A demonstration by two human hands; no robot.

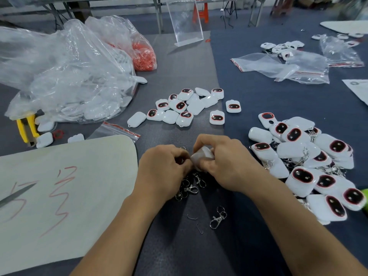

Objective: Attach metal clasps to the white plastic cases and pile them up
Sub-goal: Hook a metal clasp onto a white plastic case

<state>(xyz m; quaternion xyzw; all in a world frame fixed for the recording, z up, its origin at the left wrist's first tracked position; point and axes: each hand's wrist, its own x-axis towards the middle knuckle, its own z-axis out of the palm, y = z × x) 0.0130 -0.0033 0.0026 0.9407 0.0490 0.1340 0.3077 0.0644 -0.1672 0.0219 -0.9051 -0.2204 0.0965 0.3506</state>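
Observation:
My right hand grips a white plastic case at the table's middle front. My left hand meets it from the left, its fingers pinching a metal clasp against the case's edge; most of the clasp is hidden. Loose metal clasps lie in a small heap just under my hands, and one more clasp lies nearer to me. A group of white cases without clasps sits beyond my hands. A pile of cases with clasps lies on the right.
A big clear bag of white cases and a bag of red rings stand at the back left. Yellow pliers lie at the left. A white sheet with red marks covers the front left. Empty zip bags lie at the back right.

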